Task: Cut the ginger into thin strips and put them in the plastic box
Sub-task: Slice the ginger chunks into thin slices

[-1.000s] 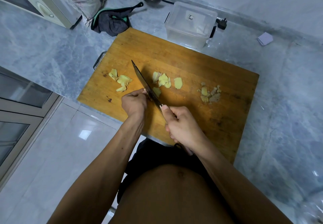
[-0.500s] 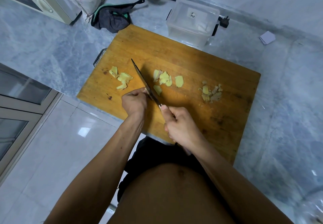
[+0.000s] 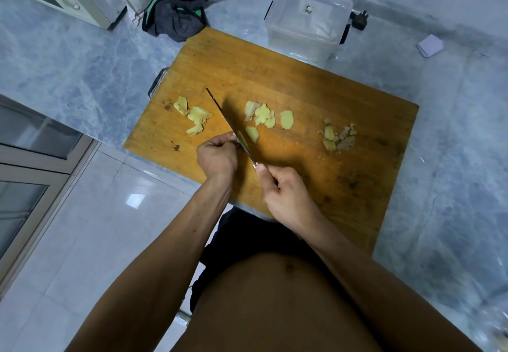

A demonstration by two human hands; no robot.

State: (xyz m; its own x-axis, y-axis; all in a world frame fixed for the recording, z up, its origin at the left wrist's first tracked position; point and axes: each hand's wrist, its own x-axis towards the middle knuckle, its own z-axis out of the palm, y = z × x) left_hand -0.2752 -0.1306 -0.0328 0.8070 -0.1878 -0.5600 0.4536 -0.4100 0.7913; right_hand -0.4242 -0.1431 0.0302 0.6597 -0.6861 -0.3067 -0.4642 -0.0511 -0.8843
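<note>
On board, left hand pinches ginger beside knife; right hand grips handle.

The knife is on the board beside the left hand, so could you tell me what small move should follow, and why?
Probably one more thin cut: the right hand grips the knife, whose blade lies against the ginger piece held by the left hand. Only slices, not strips, lie on the board.
</note>
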